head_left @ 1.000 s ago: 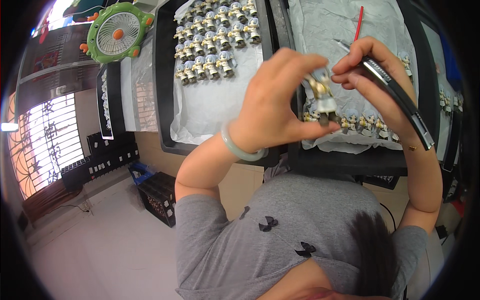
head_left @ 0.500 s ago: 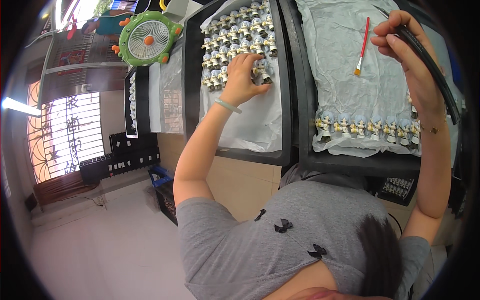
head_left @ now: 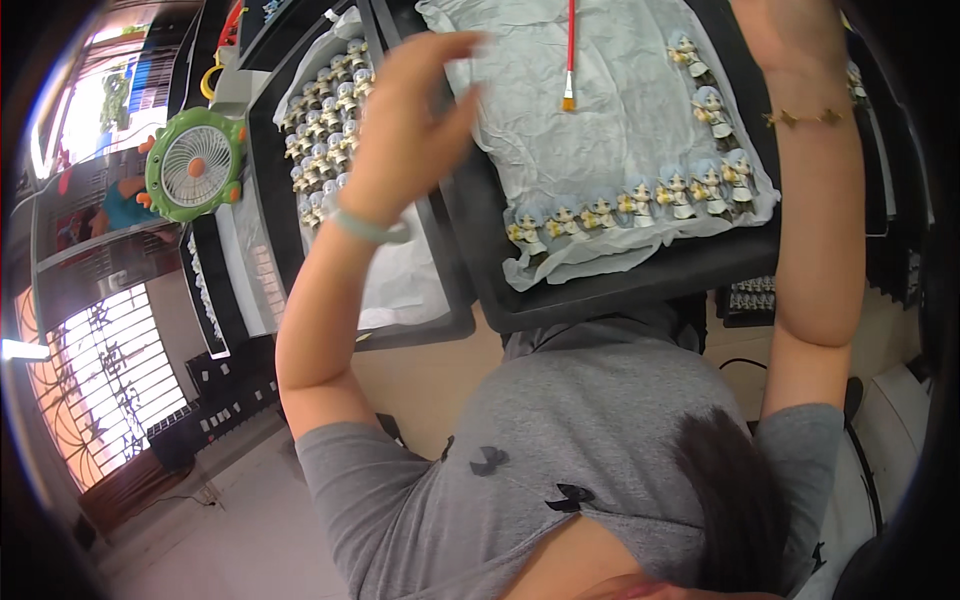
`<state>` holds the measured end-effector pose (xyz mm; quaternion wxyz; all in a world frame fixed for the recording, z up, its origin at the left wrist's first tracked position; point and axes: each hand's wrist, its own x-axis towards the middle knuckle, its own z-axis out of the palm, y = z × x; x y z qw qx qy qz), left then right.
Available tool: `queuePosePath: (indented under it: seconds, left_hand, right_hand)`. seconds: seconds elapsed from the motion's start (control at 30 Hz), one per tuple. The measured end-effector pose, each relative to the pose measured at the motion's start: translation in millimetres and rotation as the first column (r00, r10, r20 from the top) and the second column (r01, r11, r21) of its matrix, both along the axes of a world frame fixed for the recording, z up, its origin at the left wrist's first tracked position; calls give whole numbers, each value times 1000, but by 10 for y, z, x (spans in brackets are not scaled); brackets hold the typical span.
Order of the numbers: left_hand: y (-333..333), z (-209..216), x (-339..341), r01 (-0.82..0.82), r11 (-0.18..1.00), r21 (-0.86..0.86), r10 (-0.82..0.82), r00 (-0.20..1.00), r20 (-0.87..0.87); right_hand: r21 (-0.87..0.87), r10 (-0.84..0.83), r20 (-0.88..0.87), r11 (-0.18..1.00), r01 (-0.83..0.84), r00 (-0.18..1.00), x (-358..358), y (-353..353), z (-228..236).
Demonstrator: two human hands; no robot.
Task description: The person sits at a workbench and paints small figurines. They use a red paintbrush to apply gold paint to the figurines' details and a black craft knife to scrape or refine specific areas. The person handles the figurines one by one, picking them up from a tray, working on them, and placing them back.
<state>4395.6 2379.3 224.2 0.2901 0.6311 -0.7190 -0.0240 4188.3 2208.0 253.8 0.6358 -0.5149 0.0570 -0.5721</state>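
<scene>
My left hand point(head_left: 410, 130), blurred and with a pale green bangle at the wrist, hangs over the inner edges of two black trays. Its thumb and fingers stand apart, and nothing shows between them. Under and beyond it, small pale-haired figurines point(head_left: 325, 135) fill rows in the left tray point(head_left: 420, 330). My right hand point(head_left: 790, 35) is cut off by the top edge beside the right tray point(head_left: 640, 290); its fingers are hidden. Figurines point(head_left: 640, 203) line that tray's near side and run up its right side on crumpled white paper point(head_left: 540, 150). A red-handled paintbrush point(head_left: 570, 50) lies on the paper.
A green fan point(head_left: 196, 170) stands left of the left tray. A lower tray of figurines point(head_left: 750, 300) shows under my right forearm. Black crates point(head_left: 215, 395) sit at the left by a barred window point(head_left: 115, 380).
My view has swung right. My left hand has moved off the left tray's figurines toward the right tray. My right hand has gone up past the top edge; the black curved pointed tool it held is out of sight.
</scene>
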Motion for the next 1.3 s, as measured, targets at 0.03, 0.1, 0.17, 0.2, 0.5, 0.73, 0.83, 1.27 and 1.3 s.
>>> queuePosePath:
  seconds: [0.03,0.1,0.17,0.2,0.5,0.73,0.83,1.27,1.3]
  left_hand:
    - [-194,-98,-304,115,993,-16,-115,992,-42]
    - [-625,-283,-865,176,979,105,-175,984,-22]
    - [-960,-411,-1283,61,917,394,-114,987,113]
    - [-1083,-459,-1422,3,855,519,-96,984,152]
    - [-877,-498,-904,142,901,410,42,912,-408]
    - [253,68,-373,335,909,250,233,90,-968]
    - [508,138,-312,287,936,201,217,-25,-976]
    - [727,189,-306,309,939,150,159,-3,-987]
    - [732,192,-305,311,939,145,156,-11,-988]
  right_hand:
    - [6,5,-10,1000,-5,1000,11,-18,-34]
    - [130,-86,-154,986,107,984,123,-74,-97]
    - [120,-107,-219,984,135,970,192,-95,-183]
    - [131,-98,-248,982,134,964,220,-109,-219]
    - [108,-41,-255,992,71,966,202,65,-105]
    - [96,124,-286,990,-100,950,208,493,38]
    - [97,151,-393,988,-123,907,266,587,-8]
    - [-47,123,-677,977,-210,726,351,585,-196]
    - [-56,121,-681,975,-216,722,355,592,-190]
